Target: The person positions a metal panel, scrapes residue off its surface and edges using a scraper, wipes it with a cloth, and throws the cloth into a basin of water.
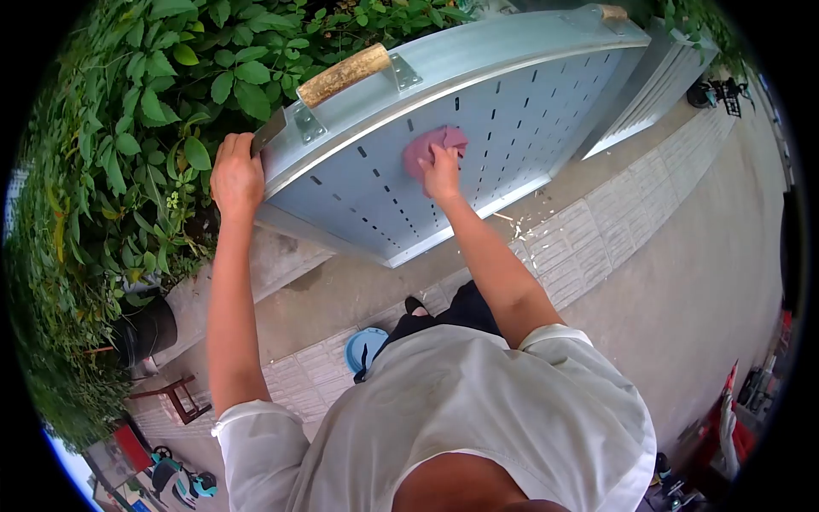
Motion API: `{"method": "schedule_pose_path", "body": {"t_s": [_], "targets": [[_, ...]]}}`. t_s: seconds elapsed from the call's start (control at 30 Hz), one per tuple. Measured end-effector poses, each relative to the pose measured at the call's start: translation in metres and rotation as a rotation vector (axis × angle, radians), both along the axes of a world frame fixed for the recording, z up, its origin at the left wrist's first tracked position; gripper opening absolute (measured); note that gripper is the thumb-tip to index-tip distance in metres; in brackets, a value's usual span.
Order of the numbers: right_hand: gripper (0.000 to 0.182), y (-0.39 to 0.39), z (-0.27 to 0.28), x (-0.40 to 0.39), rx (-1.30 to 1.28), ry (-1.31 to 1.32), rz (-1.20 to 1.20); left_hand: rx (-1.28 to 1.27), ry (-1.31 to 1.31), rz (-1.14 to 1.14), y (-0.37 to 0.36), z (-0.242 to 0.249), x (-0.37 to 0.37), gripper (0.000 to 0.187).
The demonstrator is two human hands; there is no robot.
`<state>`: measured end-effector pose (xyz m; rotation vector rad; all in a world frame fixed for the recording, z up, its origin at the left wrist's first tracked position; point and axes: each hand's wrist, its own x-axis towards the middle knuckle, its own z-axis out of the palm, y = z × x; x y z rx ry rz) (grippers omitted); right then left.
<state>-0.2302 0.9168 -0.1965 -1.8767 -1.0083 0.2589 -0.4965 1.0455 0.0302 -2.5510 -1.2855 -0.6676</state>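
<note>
The cloth (433, 147) is pink and crumpled, and it lies flat against the face of a big metal panel (478, 128). The panel is light grey-blue, with many short slots in rows, and it stands tilted on its lower edge on the ground. Along its top edge there is a bright metal rim, and on this rim a wooden handle (344, 74) is fixed with two metal brackets.

The right hand (442, 171) presses on the cloth from below; the fingers are spread over the lower part of it, so the cloth shows mostly above and to the left of the fingers. The hand is pressing with open fingers rather than clenching, and the cloth is between the palm and the panel. The left hand (236, 175) is well apart from the cloth, at the left corner of the panel. It is closed around the edge there and grips it; a dark metal corner piece shows just above the fingers.

Close to the person, below the arms, a blue round dish (364, 347) lies on the tiled strip of the pavement (589, 230), beside a dark shoe. To the left, near the plants, there is a black pot (145, 328) and a small red-brown stool (175, 397). Green leafy bushes (128, 111) stand behind the left side of the panel and touch it. Farther away, behind the right end of the panel, a second pale metal piece (661, 81) leans, and the concrete ground goes on to the right.
</note>
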Motion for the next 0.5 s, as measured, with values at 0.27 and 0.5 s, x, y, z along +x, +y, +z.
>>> {"method": "schedule_pose_path", "body": {"t_s": [0.27, 0.5], "targets": [[0.032, -0.016, 0.017, 0.109, 0.317, 0.781, -0.176, -0.029, -0.001, -0.017, 0.0, 0.001, 0.001, 0.021], [0.033, 0.001, 0.077, 0.185, 0.364, -0.16, 0.118, -0.035, 0.047, 0.013, 0.003, -0.001, 0.001, 0.027]]}}
